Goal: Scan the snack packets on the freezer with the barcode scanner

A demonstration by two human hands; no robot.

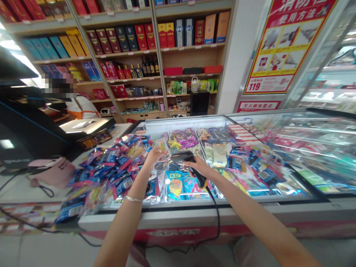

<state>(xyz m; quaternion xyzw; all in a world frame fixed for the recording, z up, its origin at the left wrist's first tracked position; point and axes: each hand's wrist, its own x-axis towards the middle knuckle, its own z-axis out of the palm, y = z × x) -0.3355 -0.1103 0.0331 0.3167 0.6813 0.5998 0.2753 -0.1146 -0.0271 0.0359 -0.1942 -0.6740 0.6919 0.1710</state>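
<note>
My right hand (198, 167) is wrapped round the grip of a black corded barcode scanner (198, 175), its head pointing left. In my left hand (154, 155) is a small clear-wrapped snack packet (162, 146), pinched just left of the scanner head. Both hands are above the glass top of a chest freezer (183, 204). A large heap of blue and pink snack packets (119, 163) lies to the left of my left hand. More such packets (260, 167) lie to the right of my right hand, beside a pale packet (219, 154).
A pink bag (52, 172) stands on the counter at left, near a dark checkout machine (25, 137). Another person (83, 105) is behind the counter. Shelves of boxes (128, 53) line the back wall. The scanner's cable (217, 218) hangs over the freezer's front edge.
</note>
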